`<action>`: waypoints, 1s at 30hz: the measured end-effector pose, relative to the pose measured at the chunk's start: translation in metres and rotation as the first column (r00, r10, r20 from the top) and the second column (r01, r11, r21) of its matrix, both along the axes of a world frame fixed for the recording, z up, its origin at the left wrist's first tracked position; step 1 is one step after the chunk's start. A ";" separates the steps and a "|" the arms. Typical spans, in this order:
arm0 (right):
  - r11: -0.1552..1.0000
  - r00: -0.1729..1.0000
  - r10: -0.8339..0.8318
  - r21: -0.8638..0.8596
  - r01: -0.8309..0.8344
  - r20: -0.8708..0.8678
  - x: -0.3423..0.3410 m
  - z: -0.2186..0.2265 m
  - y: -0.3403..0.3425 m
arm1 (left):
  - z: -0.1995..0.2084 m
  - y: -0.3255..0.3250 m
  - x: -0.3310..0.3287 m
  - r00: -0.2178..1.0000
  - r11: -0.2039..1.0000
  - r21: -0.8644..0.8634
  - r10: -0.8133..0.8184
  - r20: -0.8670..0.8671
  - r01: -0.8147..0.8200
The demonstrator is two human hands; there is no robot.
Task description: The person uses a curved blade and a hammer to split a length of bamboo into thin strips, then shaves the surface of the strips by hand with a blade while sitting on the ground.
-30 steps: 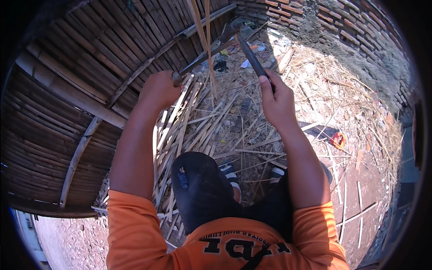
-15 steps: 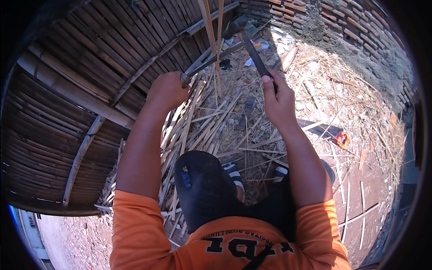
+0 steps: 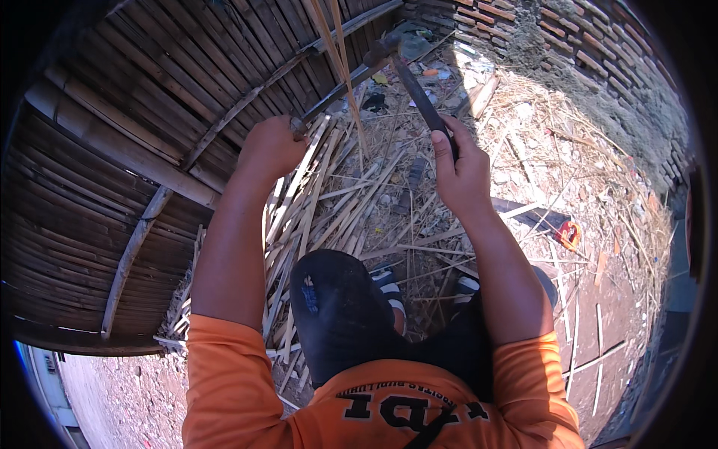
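My left hand point(image 3: 271, 152) is closed round the handle of a long-bladed knife point(image 3: 327, 101), whose blade slants up and away to the right. In my right hand point(image 3: 461, 166) is a hammer point(image 3: 420, 96), gripped by its dark handle. Its head is close to the far end of the blade; I cannot tell whether they touch. Upright by the blade stands a split bamboo strip point(image 3: 340, 49), its upper end cut off by the picture's edge. The blade crosses the strip, parted into two lengths above it.
A heap of bamboo strips point(image 3: 310, 206) lies left of my feet. A slatted bamboo wall point(image 3: 179, 82) rises at the left, a brick wall point(image 3: 576, 37) at the far right. Toward the right lies a saw with an orange handle point(image 3: 569, 235). Straw and litter cover the ground.
My left hand, the knife and the bamboo strip have shifted slightly left. The hammer head has also moved a little left and stays near the blade's far end.
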State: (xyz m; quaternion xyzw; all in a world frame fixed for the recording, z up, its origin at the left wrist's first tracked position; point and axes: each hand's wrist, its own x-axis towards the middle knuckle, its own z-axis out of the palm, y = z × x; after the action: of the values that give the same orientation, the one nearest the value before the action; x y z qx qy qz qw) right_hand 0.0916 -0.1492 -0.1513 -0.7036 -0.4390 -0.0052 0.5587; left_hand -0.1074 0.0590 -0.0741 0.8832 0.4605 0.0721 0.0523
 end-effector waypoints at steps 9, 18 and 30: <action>0.926 0.999 -0.048 -0.374 0.045 0.001 0.013 -0.025 0.011 | -0.005 0.011 0.002 1.000 1.000 0.028 0.014 -0.011 -0.014; 0.971 0.999 -0.046 0.234 0.040 0.020 0.003 0.026 0.009 | -0.012 0.005 -0.001 1.000 1.000 -0.003 -0.002 0.014 0.002; 0.983 0.997 0.013 0.185 0.002 -0.077 -0.004 0.027 0.007 | -0.019 0.004 0.002 1.000 1.000 -0.031 -0.002 -0.028 0.002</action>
State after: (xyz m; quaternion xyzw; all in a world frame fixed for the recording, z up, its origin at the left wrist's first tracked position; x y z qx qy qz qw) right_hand 0.0874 -0.1420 -0.1242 -0.6472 -0.4165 -0.0171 0.6383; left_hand -0.1049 0.0633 -0.0932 0.8837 0.4613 0.0527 0.0596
